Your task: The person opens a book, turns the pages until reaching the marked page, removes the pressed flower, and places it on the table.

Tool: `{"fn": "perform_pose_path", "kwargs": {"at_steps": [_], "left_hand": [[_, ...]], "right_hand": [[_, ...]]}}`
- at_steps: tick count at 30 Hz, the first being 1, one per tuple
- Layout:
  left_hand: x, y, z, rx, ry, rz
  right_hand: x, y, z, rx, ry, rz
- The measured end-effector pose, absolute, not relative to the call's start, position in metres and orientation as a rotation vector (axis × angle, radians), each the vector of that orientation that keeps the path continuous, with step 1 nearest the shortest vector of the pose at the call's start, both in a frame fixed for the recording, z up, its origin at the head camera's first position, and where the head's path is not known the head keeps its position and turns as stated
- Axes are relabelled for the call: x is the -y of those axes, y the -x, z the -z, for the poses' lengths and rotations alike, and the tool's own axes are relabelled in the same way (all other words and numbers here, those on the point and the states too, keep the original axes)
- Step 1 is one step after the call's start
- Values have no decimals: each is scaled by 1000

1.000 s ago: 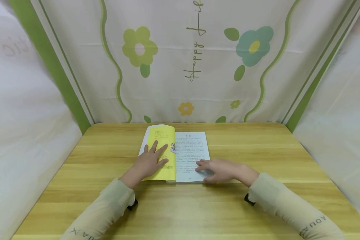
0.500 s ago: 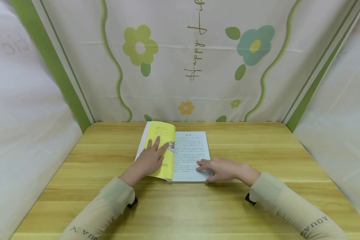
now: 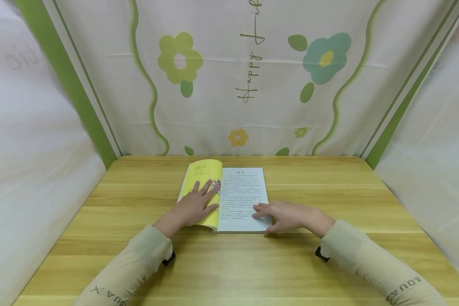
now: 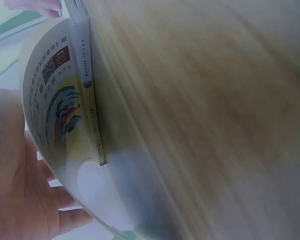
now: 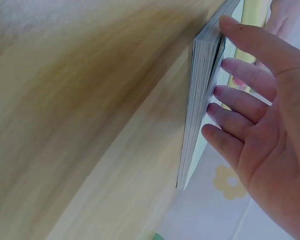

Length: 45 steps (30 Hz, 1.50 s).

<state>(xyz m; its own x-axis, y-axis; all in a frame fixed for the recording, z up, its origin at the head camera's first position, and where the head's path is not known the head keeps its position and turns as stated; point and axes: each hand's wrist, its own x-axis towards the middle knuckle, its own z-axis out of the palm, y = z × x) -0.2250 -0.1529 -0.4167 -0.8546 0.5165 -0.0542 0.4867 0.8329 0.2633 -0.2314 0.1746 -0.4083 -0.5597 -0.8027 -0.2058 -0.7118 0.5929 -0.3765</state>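
Note:
A paperback book [image 3: 242, 193] lies open on the table, with a white printed page on the right. Its yellow inner leaf [image 3: 204, 168] is turned to the left. My left hand [image 3: 193, 209] rests on that leaf with spread, straight fingers. From below, the left wrist view shows the bent cover [image 4: 65, 117] with a coloured picture, curving up beside the spine [image 4: 87, 65]. My right hand [image 3: 284, 216] touches the lower right of the white page with loosely bent fingertips. In the right wrist view its thumb is by the page block [image 5: 192, 100].
The wooden table [image 3: 229, 267] spreads around the book. Behind it hangs a white curtain [image 3: 214, 106] with printed flowers, and white cloth walls [image 3: 34, 170] stand at both sides. A dark wrist device [image 3: 169, 258] shows under the left sleeve.
The yellow leaf rose a little at its far end and sank again. My left hand has shifted slightly right toward the spine. My right hand has hardly moved.

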Motion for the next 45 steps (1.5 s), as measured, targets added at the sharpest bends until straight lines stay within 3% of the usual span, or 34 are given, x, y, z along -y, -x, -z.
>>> {"fn": "perform_pose_path", "kwargs": {"at_steps": [39, 45], "left_hand": [[162, 225, 416, -2798, -663, -459], [162, 225, 416, -2787, -656, -470]], "right_hand": [[-179, 243, 417, -2561, 1380, 491], [-175, 246, 418, -2618, 1228, 559]]}}
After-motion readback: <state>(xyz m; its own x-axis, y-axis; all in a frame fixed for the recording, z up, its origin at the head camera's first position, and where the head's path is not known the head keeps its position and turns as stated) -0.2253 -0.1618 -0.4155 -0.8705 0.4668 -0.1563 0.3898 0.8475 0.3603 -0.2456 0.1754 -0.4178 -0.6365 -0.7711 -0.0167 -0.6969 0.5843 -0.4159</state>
